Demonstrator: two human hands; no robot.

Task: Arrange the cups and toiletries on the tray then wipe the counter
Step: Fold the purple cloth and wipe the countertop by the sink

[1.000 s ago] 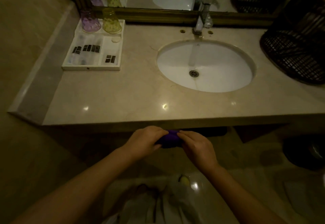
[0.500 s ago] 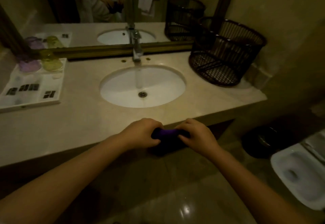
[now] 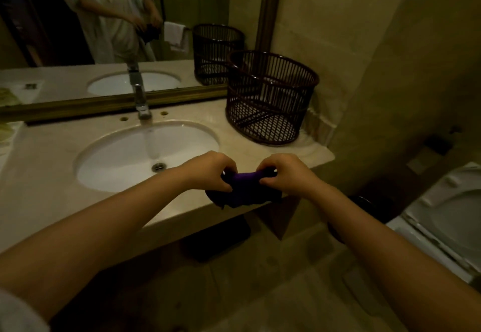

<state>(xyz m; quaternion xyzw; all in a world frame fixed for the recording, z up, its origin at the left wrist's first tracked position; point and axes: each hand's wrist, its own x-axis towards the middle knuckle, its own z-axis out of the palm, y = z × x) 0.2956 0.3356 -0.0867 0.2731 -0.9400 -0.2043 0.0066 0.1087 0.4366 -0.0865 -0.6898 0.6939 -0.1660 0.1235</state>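
Observation:
A dark purple cloth (image 3: 243,188) is bunched between my two hands at the counter's front edge, right of the sink. My left hand (image 3: 208,171) grips its left end and my right hand (image 3: 285,174) grips its right end; the lower part of the cloth hangs down over the beige marble counter (image 3: 52,201). The white tray (image 3: 4,140) shows only as a sliver at the far left edge, and the cups and toiletries on it cannot be made out.
A white oval sink (image 3: 125,154) with a chrome tap (image 3: 139,97) sits in the counter. A dark wicker basket (image 3: 268,97) stands at the counter's right end by the wall. A white toilet (image 3: 447,219) is at lower right. The mirror (image 3: 104,19) reflects a person.
The view has swung right, so the tray has slid nearly out of frame and the basket and toilet have come in. Both hands have carried the cloth up from below the counter edge.

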